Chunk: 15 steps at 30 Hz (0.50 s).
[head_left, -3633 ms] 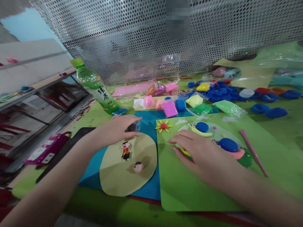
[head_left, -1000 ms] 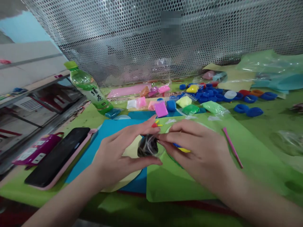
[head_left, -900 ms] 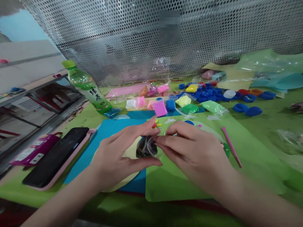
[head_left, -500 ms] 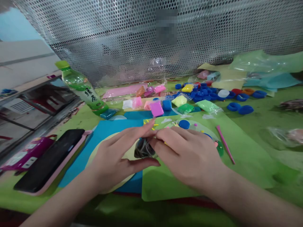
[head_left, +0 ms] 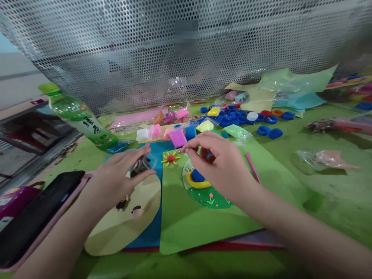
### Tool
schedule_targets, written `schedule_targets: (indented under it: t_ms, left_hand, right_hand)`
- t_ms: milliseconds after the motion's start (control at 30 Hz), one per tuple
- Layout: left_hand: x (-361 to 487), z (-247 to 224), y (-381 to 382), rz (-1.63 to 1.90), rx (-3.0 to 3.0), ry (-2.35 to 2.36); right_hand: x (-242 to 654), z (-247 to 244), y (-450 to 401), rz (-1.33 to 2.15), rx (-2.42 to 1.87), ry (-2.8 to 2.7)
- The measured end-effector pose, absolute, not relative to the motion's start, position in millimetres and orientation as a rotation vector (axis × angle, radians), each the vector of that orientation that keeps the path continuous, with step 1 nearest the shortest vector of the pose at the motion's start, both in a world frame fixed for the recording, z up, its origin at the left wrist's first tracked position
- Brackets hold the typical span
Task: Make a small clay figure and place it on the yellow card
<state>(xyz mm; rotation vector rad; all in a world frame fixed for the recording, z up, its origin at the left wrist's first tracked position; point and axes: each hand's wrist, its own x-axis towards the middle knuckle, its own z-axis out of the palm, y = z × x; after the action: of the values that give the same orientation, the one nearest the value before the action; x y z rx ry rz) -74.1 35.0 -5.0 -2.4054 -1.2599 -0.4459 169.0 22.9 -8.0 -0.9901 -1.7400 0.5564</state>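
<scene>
My left hand (head_left: pixel 112 182) holds a clear plastic packet of black clay (head_left: pixel 141 166) between thumb and fingers, above a cream oval sheet (head_left: pixel 116 236). On that sheet lie a small dark clay piece (head_left: pixel 121 204) and a pale pink piece with black on top (head_left: pixel 136 211). My right hand (head_left: pixel 222 166) hovers over the green paper (head_left: pixel 186 221), thumb and forefinger pinched; whatever is between them is too small to make out. Below it, partly covered, is a clay picture with a blue and yellow snail (head_left: pixel 199 180). A clay sun (head_left: pixel 171 158) lies left of it.
A green-capped bottle (head_left: pixel 84 120) and a phone (head_left: pixel 37 217) are on the left. Bagged clay, including a magenta block (head_left: pixel 178 137), and blue caps (head_left: pixel 232 116) lie at the back. A pink stick (head_left: pixel 252 167) rests right of my right hand. A perforated metal panel (head_left: pixel 130 50) stands behind.
My hands were together around the black clay packet and have moved apart. The left hand carried the packet left; the right moved up, pinched. The view has shifted, uncovering the sun and snail.
</scene>
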Motion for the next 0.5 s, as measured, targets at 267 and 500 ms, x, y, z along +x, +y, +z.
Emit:
schedule_targets:
  t_ms: [267,500]
  left_hand:
    - [-107,3,57,-0.138,-2.49,-1.295]
    - [-109,4,0,-0.214,-2.454,-1.285]
  right_hand:
    - [175,-2,26,0.833,-1.077,-1.614]
    - [174,-2,24,0.901,-1.068,-1.566]
